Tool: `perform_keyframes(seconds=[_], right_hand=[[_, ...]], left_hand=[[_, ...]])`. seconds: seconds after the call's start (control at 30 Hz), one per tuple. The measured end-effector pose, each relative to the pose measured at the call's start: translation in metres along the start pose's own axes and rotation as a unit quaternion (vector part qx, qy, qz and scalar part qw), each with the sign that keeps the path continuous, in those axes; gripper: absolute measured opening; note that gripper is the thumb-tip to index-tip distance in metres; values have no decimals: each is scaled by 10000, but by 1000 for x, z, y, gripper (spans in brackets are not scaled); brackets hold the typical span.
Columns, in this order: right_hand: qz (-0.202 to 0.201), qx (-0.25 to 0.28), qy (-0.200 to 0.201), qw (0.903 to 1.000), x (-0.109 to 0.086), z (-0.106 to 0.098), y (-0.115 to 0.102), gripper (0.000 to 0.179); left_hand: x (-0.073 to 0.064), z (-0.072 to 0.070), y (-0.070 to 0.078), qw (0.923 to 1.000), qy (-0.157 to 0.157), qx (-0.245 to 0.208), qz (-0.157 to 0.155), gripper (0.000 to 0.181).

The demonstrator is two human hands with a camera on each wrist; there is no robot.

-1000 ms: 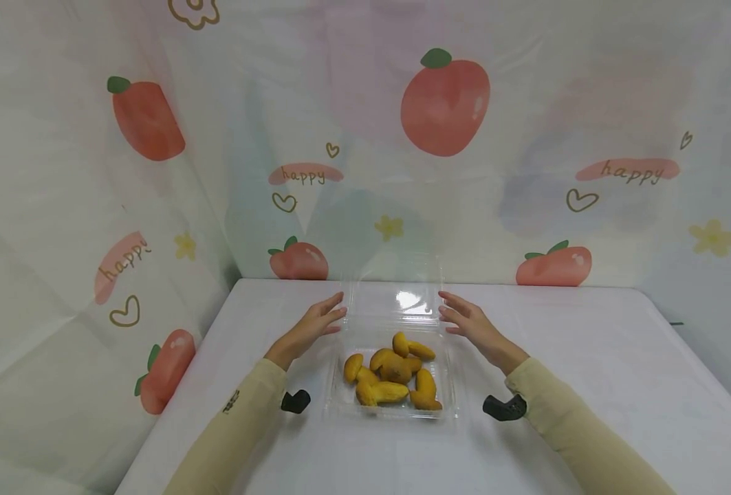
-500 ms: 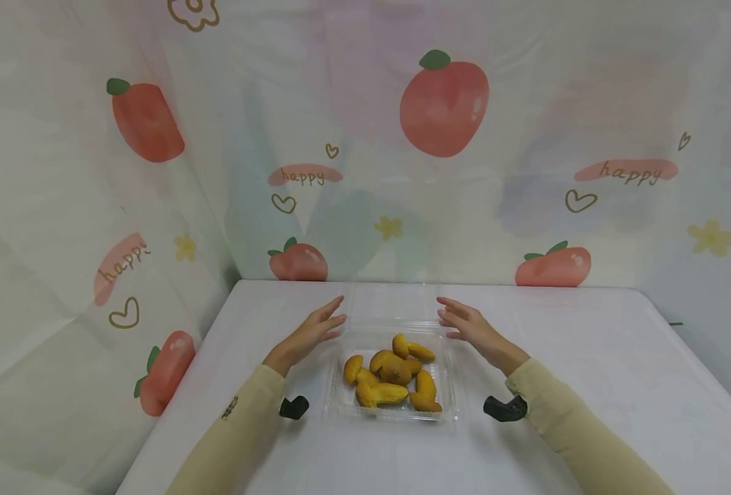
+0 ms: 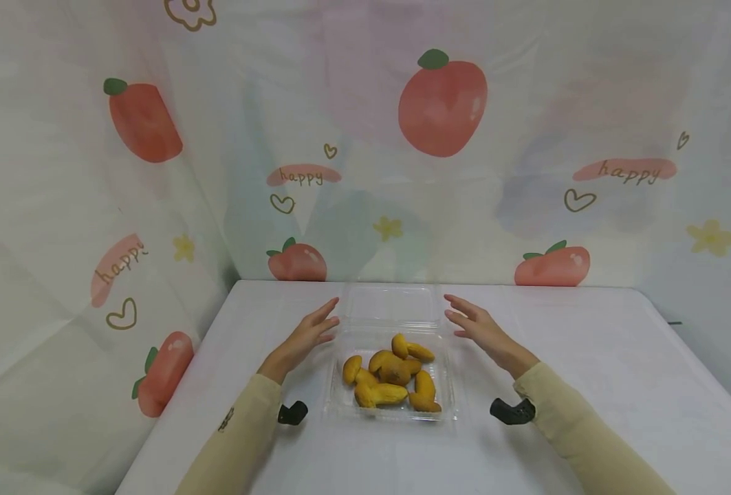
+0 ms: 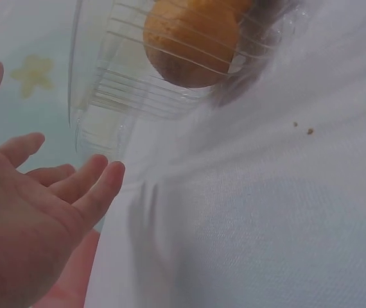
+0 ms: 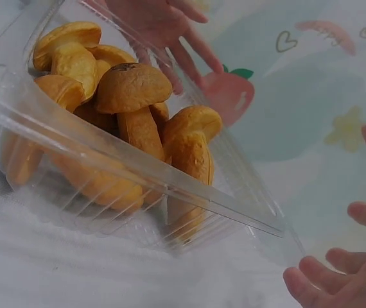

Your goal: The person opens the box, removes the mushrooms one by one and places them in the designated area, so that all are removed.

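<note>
A clear plastic clamshell box (image 3: 450, 385) stands on the table with its hinged lid (image 3: 390, 302) laid open toward the back. Several yellow-brown mushrooms (image 3: 395, 371) lie inside, their caps and thick stems showing in the right wrist view. My left hand (image 3: 297, 344) hovers left of the lid's hinge, fingers extended and holding nothing. On the opposite side, my right hand (image 3: 489, 337) is held with spread, slightly bent fingers, apart from the lid. In the left wrist view, the left fingertips (image 4: 115, 170) are near the box's ribbed side.
A white cloth covers the table (image 3: 588, 385). Behind and to the left stand fabric walls (image 3: 365, 151) printed with fruit, hearts and flowers. Tiny brown crumbs (image 4: 309, 131) lie on the cloth near the box. A black wrist mount (image 3: 512, 411) sticks out from the right sleeve.
The lid has dropped backward from a more raised position. Both hands, earlier at its sides, have moved slightly outward, away from it. The box and mushrooms have stayed in place.
</note>
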State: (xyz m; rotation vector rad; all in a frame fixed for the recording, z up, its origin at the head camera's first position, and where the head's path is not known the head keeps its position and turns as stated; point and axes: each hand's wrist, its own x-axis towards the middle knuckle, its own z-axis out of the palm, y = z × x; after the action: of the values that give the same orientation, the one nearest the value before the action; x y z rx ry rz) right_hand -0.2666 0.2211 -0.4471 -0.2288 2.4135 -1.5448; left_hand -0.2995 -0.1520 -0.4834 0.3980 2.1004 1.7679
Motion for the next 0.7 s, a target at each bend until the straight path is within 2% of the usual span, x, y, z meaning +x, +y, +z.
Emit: perform_keyframes(seconds=[0.17, 0.4, 0.6, 0.7], right_hand=[[-182, -153, 126, 9996, -5, 0, -1, 69], [-704, -236, 304, 9968, -14, -1, -5, 64], [-984, -150, 424, 9941, -21, 3, -6, 61], [-1051, -153, 428, 9934, -23, 8, -6, 60]], left_hand=[[-3, -4, -1, 9999, -54, -57, 94, 59], [-9, -9, 6, 9994, -187, 55, 289, 60], [-15, -12, 12, 9978, -321, 274, 519, 62], [-18, -13, 13, 9969, -370, 450, 537, 62]])
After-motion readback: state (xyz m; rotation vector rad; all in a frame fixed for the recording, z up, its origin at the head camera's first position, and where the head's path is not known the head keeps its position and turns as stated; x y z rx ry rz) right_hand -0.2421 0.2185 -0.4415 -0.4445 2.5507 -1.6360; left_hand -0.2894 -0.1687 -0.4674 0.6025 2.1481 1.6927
